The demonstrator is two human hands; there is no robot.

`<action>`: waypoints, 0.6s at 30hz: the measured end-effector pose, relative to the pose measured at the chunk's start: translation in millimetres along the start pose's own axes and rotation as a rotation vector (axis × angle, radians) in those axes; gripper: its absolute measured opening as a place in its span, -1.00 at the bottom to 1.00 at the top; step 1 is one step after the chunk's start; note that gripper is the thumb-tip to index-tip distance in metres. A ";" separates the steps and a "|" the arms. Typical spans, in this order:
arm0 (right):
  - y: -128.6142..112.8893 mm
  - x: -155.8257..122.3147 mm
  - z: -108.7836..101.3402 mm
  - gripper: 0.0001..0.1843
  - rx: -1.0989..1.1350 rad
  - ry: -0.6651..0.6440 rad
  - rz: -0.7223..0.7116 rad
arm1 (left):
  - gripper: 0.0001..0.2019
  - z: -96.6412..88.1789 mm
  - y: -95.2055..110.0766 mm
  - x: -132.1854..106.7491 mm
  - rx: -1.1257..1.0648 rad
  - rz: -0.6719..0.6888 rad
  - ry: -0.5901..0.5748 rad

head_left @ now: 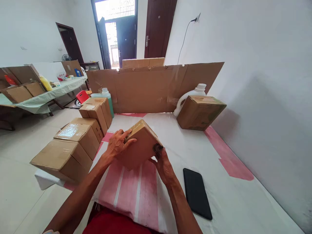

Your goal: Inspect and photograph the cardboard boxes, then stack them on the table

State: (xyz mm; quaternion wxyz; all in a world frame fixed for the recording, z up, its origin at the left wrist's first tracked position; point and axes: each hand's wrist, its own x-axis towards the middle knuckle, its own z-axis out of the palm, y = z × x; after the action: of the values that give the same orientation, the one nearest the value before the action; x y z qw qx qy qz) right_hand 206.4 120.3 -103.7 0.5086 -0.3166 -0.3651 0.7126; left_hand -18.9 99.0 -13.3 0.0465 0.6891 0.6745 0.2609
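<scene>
A small brown cardboard box [140, 148] is held tilted over the pink-and-white table cover, with one corner pointing up. My left hand [119, 143] grips its upper left side, thumb across the front face and fingers over the edge. At the lower right corner, my right hand [163, 164] has its fingers curled around the box. A small dark, brownish thing [157, 149] shows at that corner by my right fingertips; I cannot make out what it is. To the right of my right forearm a black phone-like slab [197, 193] lies flat on the cover.
Several cardboard boxes [78, 136] line the table's left edge, with a bottle of green liquid [107, 97] behind them. A cardboard panel [146, 89] stands across the back. Back right are another box [201, 113] and a white jug [192, 94], near the wall [268, 97].
</scene>
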 end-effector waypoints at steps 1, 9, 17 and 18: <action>-0.6 -1.3 4.8 -0.36 -0.031 -0.018 -0.027 | -0.51 0.9 -1.7 -1.9 -0.024 -0.019 0.001; 7.1 -19.8 30.6 0.02 -0.213 0.066 -0.006 | -0.50 28.8 -20.7 -60.1 -0.272 -0.179 -0.072; 16.4 -66.5 51.3 -0.02 -0.337 -0.044 0.050 | -0.44 5.0 -8.7 -69.6 -0.170 -0.059 0.238; 16.7 -72.2 50.2 -0.03 -0.346 -0.059 0.050 | -0.50 1.6 -3.6 -68.8 -0.139 -0.015 0.201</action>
State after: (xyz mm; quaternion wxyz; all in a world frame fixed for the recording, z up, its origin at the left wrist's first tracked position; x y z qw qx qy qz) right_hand 177.2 37.7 -85.3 0.4178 -0.3875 -0.4891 0.6603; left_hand -18.3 34.2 -36.5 0.0283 0.6496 0.6611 0.3743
